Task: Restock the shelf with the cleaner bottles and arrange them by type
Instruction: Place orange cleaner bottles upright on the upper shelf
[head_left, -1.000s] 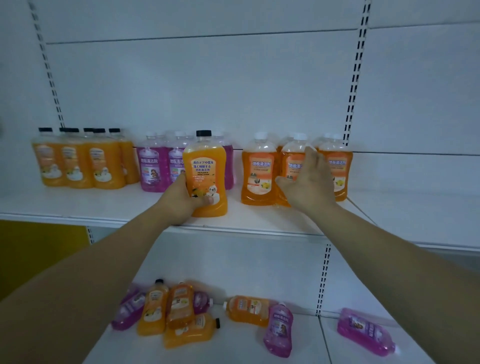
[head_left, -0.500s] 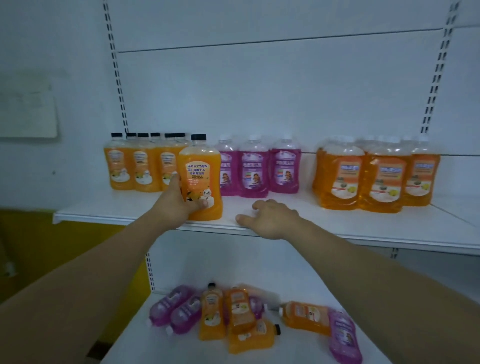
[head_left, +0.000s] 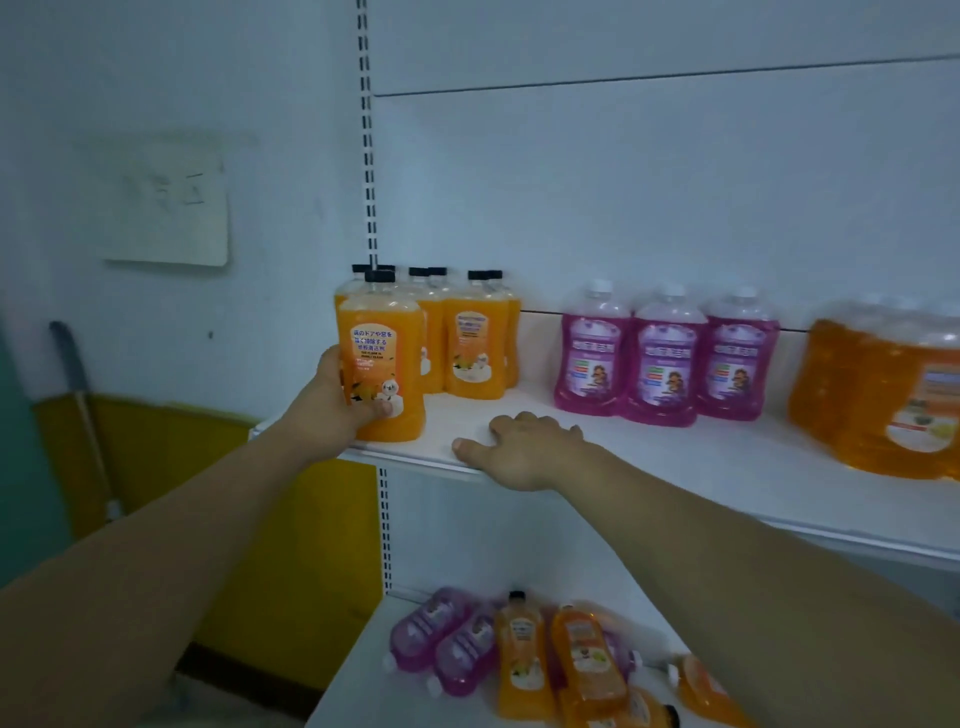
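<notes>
An orange bottle (head_left: 382, 364) is gripped low on its left side by the left hand (head_left: 340, 410), the fingers curled round it and the thumb laid across the foot of the label. The bottle is held upright at the near left corner of the shelf (head_left: 675, 457), just in front of the black-capped bottles (head_left: 470, 348). The right hand (head_left: 524, 447) is laid flat on the shelf near its front edge, fingers spread and nothing held. Further right, three purple bottles (head_left: 665, 364) are stood side by side, then white-capped orange bottles (head_left: 883, 400). On the lower shelf (head_left: 353, 675), loose bottles (head_left: 519, 654), purple and orange, are seen lying on their sides.
</notes>
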